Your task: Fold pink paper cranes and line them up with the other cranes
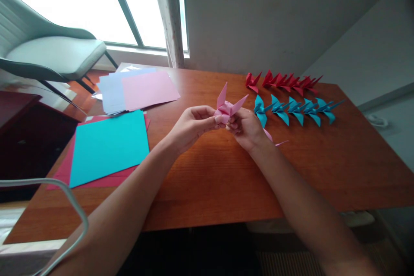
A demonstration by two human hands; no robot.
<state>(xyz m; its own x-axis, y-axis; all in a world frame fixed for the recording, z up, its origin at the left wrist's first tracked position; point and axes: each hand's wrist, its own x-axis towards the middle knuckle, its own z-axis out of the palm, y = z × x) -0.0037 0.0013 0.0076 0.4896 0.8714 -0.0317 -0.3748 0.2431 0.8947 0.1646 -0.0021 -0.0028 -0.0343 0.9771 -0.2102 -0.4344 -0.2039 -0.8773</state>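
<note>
A pink origami crane is held above the table between my two hands, its two long points sticking up and apart. My left hand pinches its left side, thumb in front. On the other side, the fingers of my right hand are closed on its lower right part. Behind my right wrist, another pink paper piece lies on the wood, mostly hidden, with a thin point showing to the right.
Blue cranes and red cranes stand in two rows at the back right. Blue sheets over red ones lie left, with pink sheets and pale ones behind. A white cable curves near my left forearm. A chair stands beyond the table.
</note>
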